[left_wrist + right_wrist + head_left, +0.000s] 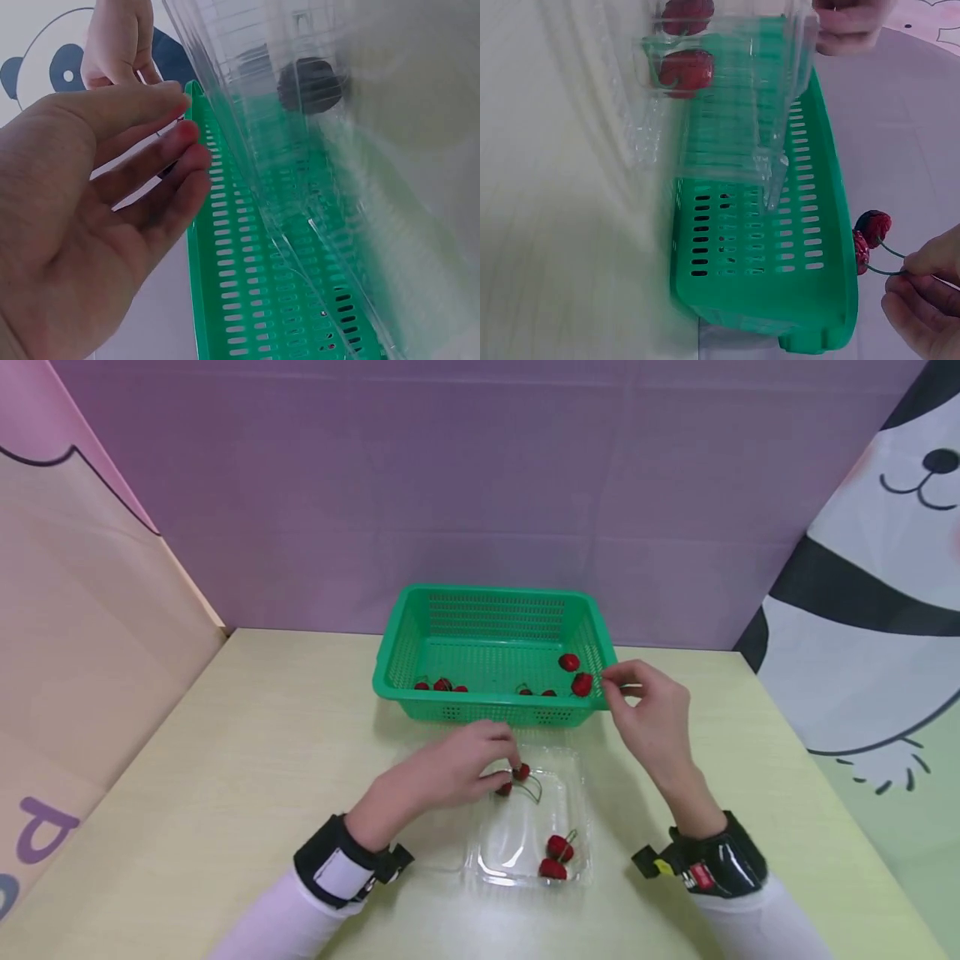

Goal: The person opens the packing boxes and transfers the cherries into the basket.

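Note:
My right hand (651, 710) pinches the thin green stems of a cherry pair at the basket's right rim. The two cherries (871, 227) hang from the stems at the rim of the green basket (836, 180). My left hand (457, 768) is over the clear plastic container (517, 839), its thumb and fingers (180, 150) apart in the left wrist view. Right at its fingertips is a second pair of red cherries (522, 771), their stems trailing right. Another joined pair of cherries (559, 847) lies in the container's near right corner.
Several more cherries (442, 685) lie along the near side inside the basket. The container stands on the pale table (262, 760) in front of the basket. A purple cloth (480, 468) rises behind the table, and a panda-print cloth (862, 652) stands at the right.

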Motion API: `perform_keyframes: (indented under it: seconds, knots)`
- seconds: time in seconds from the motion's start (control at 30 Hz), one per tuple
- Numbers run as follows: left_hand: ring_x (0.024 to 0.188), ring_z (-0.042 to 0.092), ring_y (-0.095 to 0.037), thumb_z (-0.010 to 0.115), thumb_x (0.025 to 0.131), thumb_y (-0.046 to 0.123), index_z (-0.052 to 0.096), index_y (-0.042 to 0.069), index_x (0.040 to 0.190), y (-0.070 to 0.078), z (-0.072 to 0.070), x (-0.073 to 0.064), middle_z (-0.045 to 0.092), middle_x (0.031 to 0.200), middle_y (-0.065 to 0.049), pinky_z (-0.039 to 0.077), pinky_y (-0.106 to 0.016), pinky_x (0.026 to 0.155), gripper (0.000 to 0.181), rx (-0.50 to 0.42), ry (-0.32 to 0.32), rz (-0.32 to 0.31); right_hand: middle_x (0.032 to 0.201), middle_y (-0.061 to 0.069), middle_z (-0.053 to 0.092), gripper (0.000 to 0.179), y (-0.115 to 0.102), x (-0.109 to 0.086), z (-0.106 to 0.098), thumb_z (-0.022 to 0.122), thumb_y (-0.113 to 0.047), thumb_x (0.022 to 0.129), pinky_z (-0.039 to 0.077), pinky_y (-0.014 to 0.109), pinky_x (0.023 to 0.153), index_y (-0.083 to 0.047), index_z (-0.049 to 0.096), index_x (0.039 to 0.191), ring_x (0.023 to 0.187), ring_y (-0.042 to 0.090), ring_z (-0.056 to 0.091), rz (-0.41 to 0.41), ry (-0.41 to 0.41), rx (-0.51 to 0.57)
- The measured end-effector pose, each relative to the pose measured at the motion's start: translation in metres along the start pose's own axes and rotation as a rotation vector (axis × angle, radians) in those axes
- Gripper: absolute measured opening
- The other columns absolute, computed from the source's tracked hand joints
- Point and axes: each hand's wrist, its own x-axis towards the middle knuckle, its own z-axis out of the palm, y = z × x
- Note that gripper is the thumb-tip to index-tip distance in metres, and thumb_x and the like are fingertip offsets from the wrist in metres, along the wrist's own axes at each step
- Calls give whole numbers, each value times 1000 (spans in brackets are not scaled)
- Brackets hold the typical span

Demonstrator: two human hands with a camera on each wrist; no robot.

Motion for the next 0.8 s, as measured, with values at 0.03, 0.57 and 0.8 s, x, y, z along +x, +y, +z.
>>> perform_keyframes:
  seconds: [0.03,0.57,0.8]
  knots:
    - [99,58,-14,71,91,11,71,9,100,1,1,0,60,103,3,42,-20,90,10,7,-18,6,87,10,68,7,1,0,0,66,6,87,51,17,72,2,70,92,78,18,67,0,-1,-2]
    - [88,55,-12,71,89,8,74,10,96,12,2,11,60,95,-1,42,-18,81,7,94,-189,8,83,10,68,6,14,0,7,69,2,85,47,24,65,-1,72,89,72,19,64,-29,-31,-83]
    - [81,54,-10,70,89,6,74,14,90,15,8,21,55,85,5,42,-18,72,8,223,-253,21,83,8,69,8,14,-2,8,69,2,84,45,22,62,-2,73,89,72,18,64,-25,-68,-102]
